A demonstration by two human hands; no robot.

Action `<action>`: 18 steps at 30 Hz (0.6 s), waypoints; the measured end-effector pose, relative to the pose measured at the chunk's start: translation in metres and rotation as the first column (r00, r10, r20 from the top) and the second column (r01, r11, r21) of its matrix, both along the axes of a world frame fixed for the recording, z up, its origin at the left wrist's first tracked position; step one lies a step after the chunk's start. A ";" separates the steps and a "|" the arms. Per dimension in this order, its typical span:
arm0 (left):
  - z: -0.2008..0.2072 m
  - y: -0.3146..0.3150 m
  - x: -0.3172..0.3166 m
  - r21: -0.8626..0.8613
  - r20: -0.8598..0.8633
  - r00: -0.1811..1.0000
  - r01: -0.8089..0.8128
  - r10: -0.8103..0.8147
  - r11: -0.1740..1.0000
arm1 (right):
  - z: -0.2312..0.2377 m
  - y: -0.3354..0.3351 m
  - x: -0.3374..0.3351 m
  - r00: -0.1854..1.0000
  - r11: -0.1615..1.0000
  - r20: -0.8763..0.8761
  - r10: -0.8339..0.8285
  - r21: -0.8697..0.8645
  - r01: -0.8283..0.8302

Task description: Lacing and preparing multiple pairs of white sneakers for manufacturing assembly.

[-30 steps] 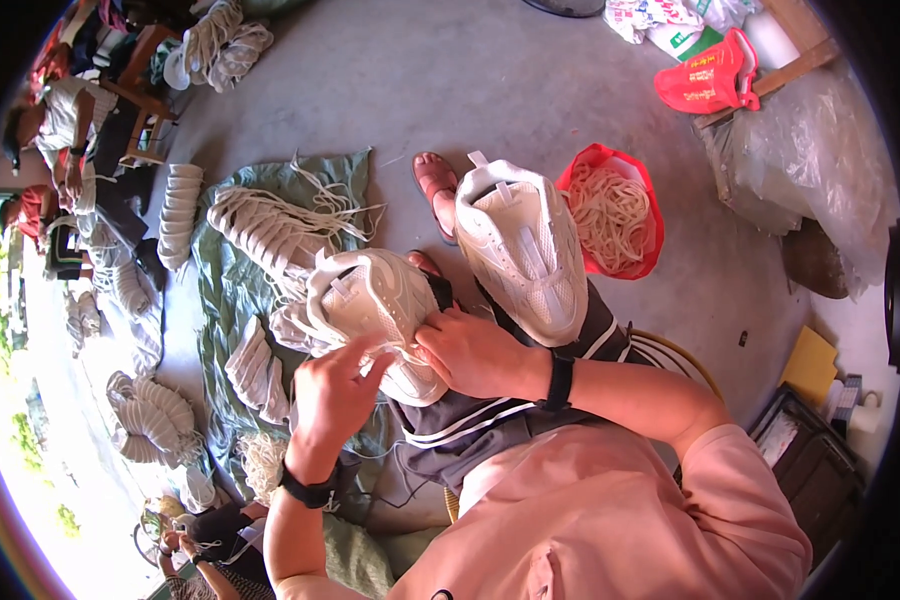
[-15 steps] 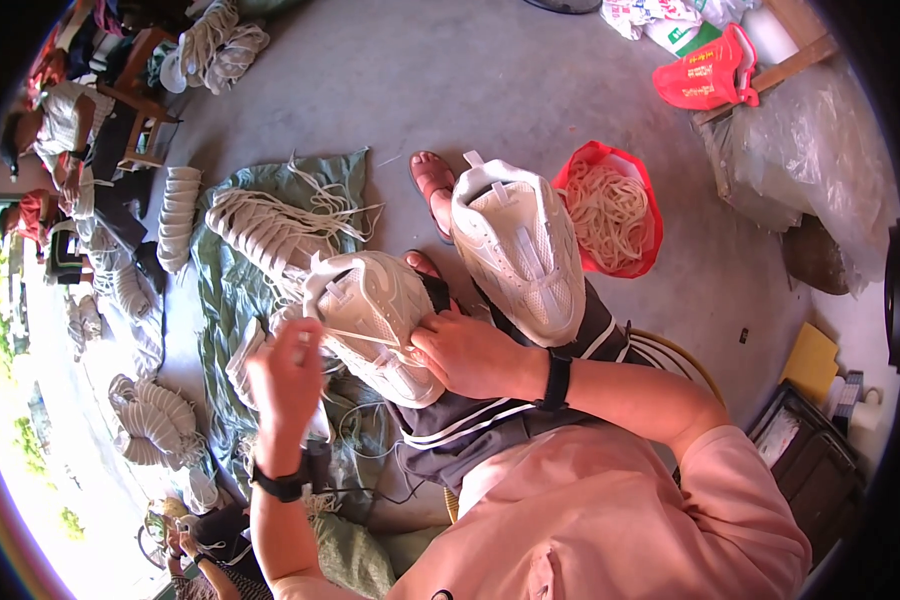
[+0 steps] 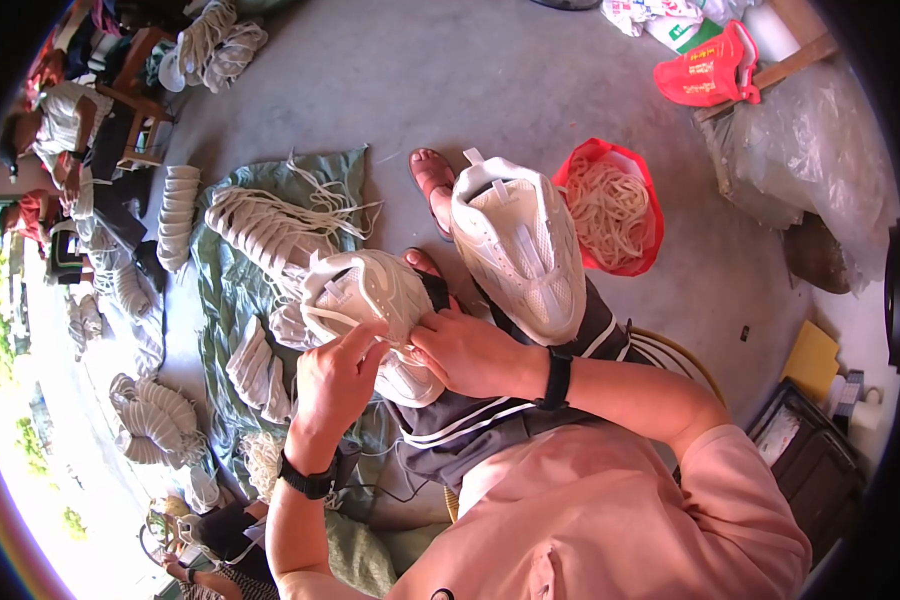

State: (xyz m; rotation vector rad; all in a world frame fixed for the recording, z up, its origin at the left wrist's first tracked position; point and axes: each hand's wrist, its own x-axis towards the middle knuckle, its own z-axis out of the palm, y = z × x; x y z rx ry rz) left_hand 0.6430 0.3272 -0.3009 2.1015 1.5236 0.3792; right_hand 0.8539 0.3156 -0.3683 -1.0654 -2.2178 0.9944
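Note:
A cream sneaker [image 3: 342, 288] rests on my lap with its toe toward me. Both my hands are at its front part. With thumb and fingers closed, my left hand [image 3: 336, 385] pinches a pale shoelace [image 3: 332, 318] that loops over the shoe's opening. My right hand [image 3: 470, 352] is bent against the shoe's right side, its fingertips pressed together close to the left ones. What the right fingers hold is partly hidden, but it looks like the lace. A second cream sneaker [image 3: 525, 250], with no lace visible, lies on my other leg.
Right of the shoes stands a red bag [image 3: 656, 220] full of pale laces [image 3: 606, 215]. Stacked shoe parts with laces [image 3: 265, 225] lie on a green sheet [image 3: 220, 290] at left. Other people sit along the left. Clear plastic sheeting [image 3: 820, 160] fills the right.
My left hand has come in from the left, where it drew the lace taut, to the shoe beside my right hand. The lace now hangs in a loop. My right hand has barely moved.

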 end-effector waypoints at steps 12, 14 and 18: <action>0.016 0.016 -0.036 0.101 -0.094 0.972 -0.207 0.216 0.973 | -0.002 0.006 0.007 0.995 0.994 0.022 0.093 -0.056 -0.092; 0.014 0.027 -0.068 0.185 0.089 0.901 -0.434 0.424 0.882 | 0.001 0.008 0.006 0.995 0.992 0.022 0.102 -0.079 -0.100; 0.015 0.023 -0.054 0.235 -0.042 0.877 -0.456 0.478 0.858 | -0.006 0.005 0.006 0.993 0.992 0.050 0.103 -0.077 -0.099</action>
